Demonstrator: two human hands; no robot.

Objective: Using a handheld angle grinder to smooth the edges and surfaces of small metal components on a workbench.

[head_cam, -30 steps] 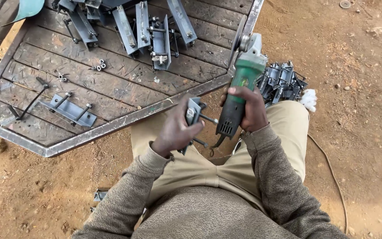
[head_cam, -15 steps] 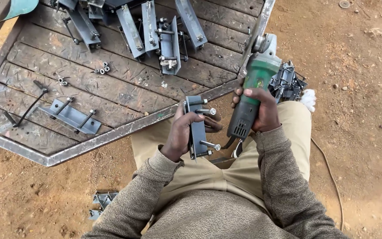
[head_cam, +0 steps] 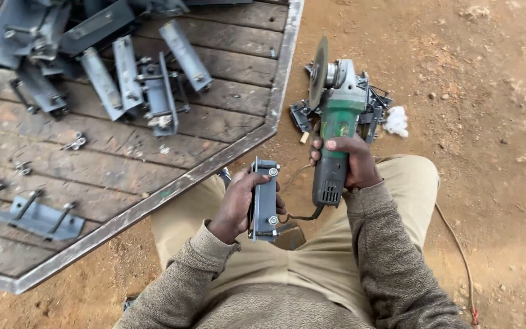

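My left hand [head_cam: 238, 201] grips a grey metal bracket [head_cam: 265, 201] with bolts at both ends, held upright over my lap. My right hand [head_cam: 348, 159] is wrapped around the body of a green angle grinder [head_cam: 335, 116], whose disc [head_cam: 320, 72] points away from me, above the dirt. The bracket and the grinder are side by side and apart. The grinder's cord [head_cam: 452, 244] trails off to the right over the ground.
A wooden platform with a steel rim [head_cam: 171, 189] lies at the left, carrying several grey metal brackets [head_cam: 147, 85] and loose bolts [head_cam: 75, 144]. More metal parts [head_cam: 302, 116] and a white rag [head_cam: 396, 120] lie on the dirt behind the grinder.
Both hands have risen closer to the camera. The bracket has been turned upright in my left hand, and the grinder has been lifted off the platform's edge.
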